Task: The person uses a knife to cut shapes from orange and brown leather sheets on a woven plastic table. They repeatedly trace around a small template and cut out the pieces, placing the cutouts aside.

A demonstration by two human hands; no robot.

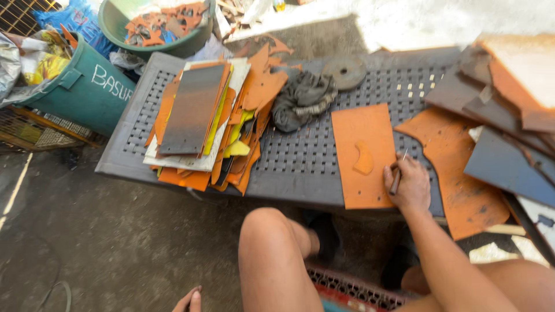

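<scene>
**Right grip on a thin tool at the orange sheet's right edge**

Grip of the right hand (408,186) is closed around a thin, dark-handled pointed tool (398,176), whose pale tip points up and away from the person, toward the far edge of the counter (300,156). What kind of tool it is cannot be told for sure; it looks like an awl or a narrow blade.

Going left to right: at the bottom edge of the view only the fingertips of the left hand (189,300) show, low beside the knee and well apart from the counter; whether it is open or holding anything cannot be told. On the left half of the counter lies a stack of orange, yellow and dark sheets (202,121). Near the middle, toward the far edge, sits a crumpled grey rag (300,98), with a round metal disc (344,72) just beside it.

Right of the middle lies the rectangular orange sheet (361,153), flat, its long axis running from the far edge to the near edge of the counter. A small orange cut-out piece (364,159) rests on it. The right hand sits at this sheet's right edge near the near corner, so the sheet lies just left of the grip, and the right hand is by far the nearer one. Further right lie more orange and dark sheets (462,173).
</scene>
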